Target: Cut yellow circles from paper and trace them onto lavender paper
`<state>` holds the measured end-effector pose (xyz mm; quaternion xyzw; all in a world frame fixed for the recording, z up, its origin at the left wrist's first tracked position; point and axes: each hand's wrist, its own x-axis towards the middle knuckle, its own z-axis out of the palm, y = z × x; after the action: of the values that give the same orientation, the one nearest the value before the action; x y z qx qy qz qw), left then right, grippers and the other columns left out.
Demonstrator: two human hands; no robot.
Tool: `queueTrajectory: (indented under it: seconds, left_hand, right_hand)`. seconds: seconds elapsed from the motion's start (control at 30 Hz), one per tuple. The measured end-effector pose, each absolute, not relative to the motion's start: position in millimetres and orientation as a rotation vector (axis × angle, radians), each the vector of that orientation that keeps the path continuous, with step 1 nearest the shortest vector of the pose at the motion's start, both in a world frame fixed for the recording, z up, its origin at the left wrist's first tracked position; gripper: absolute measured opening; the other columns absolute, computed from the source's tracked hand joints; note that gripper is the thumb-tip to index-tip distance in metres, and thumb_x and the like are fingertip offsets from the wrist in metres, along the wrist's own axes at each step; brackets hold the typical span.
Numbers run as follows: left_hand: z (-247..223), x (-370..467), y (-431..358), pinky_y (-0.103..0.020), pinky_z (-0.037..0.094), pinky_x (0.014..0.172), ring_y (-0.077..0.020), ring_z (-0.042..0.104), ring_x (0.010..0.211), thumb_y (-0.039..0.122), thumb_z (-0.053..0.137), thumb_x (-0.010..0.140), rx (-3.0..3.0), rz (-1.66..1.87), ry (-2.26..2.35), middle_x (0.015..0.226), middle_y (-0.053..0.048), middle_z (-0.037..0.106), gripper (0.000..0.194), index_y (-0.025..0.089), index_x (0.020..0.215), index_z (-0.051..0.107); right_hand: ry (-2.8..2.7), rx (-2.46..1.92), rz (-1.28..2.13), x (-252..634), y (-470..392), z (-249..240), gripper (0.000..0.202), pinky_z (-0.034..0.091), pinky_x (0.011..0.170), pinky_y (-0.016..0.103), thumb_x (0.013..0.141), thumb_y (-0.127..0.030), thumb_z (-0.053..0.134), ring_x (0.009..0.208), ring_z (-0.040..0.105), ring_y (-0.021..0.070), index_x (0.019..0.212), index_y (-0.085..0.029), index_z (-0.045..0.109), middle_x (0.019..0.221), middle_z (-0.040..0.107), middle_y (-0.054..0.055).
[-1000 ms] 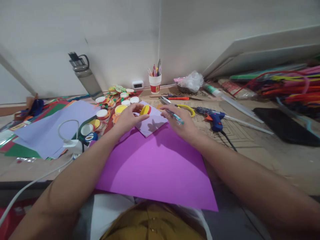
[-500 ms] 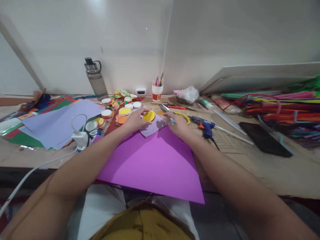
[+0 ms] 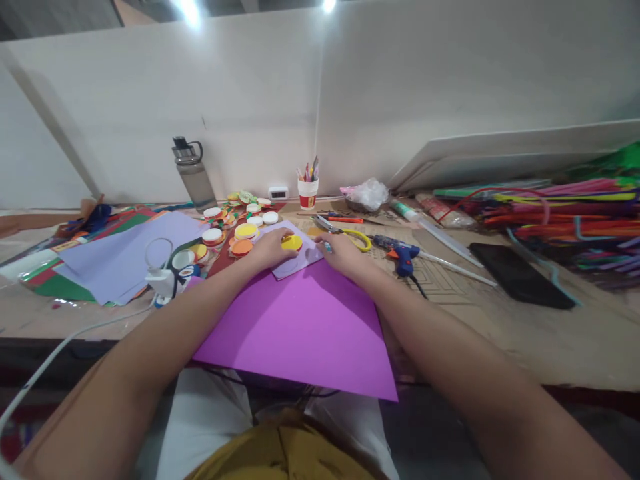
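My left hand point(image 3: 273, 249) is closed on the edge of a yellow round disc point(image 3: 292, 243) with a red rim, which rests on a light purple sheet point(image 3: 289, 268). Beside the disc, round outlines show faintly on that sheet. My right hand point(image 3: 337, 251) is at the sheet's right side with its fingers pinched together. Something small and pale blue shows at those fingers, too small to name. Beneath the light purple sheet lies a large bright purple sheet point(image 3: 300, 333), which hangs over the table's front edge.
Several round discs point(image 3: 242, 248) lie left of my hands, near a white plug point(image 3: 163, 281). Behind stand a water bottle point(image 3: 196, 179) and a cup of pens point(image 3: 309, 193). To the right are yellow-handled scissors point(image 3: 361, 239), a blue glue gun point(image 3: 404, 259) and a black phone point(image 3: 520, 275).
The yellow disc was tilted up and now lies flatter on the light purple sheet. My right hand stays by the sheet's right side. The camera view has tilted up slightly.
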<state>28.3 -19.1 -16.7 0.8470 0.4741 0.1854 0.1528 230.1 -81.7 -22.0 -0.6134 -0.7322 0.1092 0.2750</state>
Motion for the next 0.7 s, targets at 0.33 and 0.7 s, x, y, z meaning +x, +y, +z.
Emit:
queueTrajectory:
  seconds: [0.33, 0.7]
  left_hand:
    - [-4.3, 26.4, -39.7, -0.036, 0.048, 0.095, -0.0213, 0.062, 0.110, 0.039, 0.075, 0.065, 2.384, 0.459, 1.038, 0.120, -0.005, 0.067, 0.055, 0.023, 0.116, 0.064]
    - [-9.2, 35.7, -50.5, -0.036, 0.050, 0.089, -0.0225, 0.064, 0.100, 0.032, 0.073, 0.067, 2.423, 0.416, 0.962, 0.115, -0.006, 0.068, 0.053, 0.020, 0.117, 0.065]
  right_hand:
    - [-1.687, -1.662, 0.609, 236.1, -82.4, -13.0, 0.021, 0.044, 0.055, 0.023, 0.088, -0.029, 0.049, 0.059, 0.062, 0.0134, 0.076, -0.019, 0.064, 0.069, 0.071, 0.004]
    - [-1.704, -1.511, 0.458, 234.2, -82.9, -21.8, 0.021, 0.046, 0.067, 0.028, 0.089, -0.032, 0.050, 0.069, 0.061, 0.0157, 0.083, -0.019, 0.065, 0.075, 0.069, 0.004]
